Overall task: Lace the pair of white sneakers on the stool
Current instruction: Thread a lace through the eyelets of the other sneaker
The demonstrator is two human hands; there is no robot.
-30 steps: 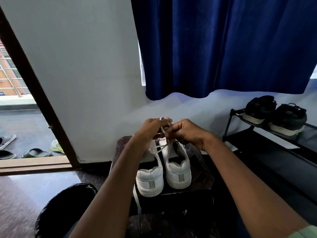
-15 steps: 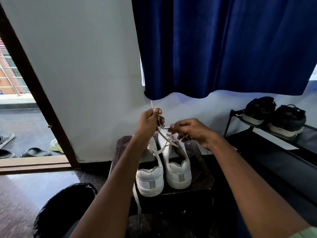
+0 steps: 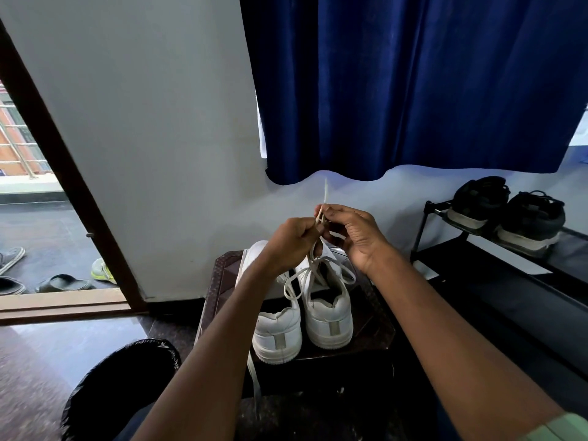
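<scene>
Head view: A person laces a pair of white sneakers standing side by side, heels toward the camera, on a dark stool (image 3: 375,332) against a pale wall. Both hands meet just above the right sneaker (image 3: 329,308), well clear of its collar. The left hand (image 3: 291,241) is curled, fingers pinching the white lace (image 3: 305,275) where it rises from the eyelets; the right hand (image 3: 353,233) is also curled, thumb and fingertips closed on the same lace, whose stiff tip pokes straight up past the knuckles toward the hem of a blue curtain (image 3: 413,84). Below the hands the lace runs down and toward the camera, crossing loosely over the tongue, so the shoe lies directly beneath and slightly nearer than the grip; its long axis points away toward the wall. The right hand appears the nearer to the free tip and seems best placed to feed it into an eyelet. The left sneaker (image 3: 276,332) sits touching or just beside its mate, a loose lace end hanging off the stool's front edge. A black shoe rack (image 3: 445,259) with dark shoes stands to the right; sandals lie beyond an open doorway at left.
</scene>
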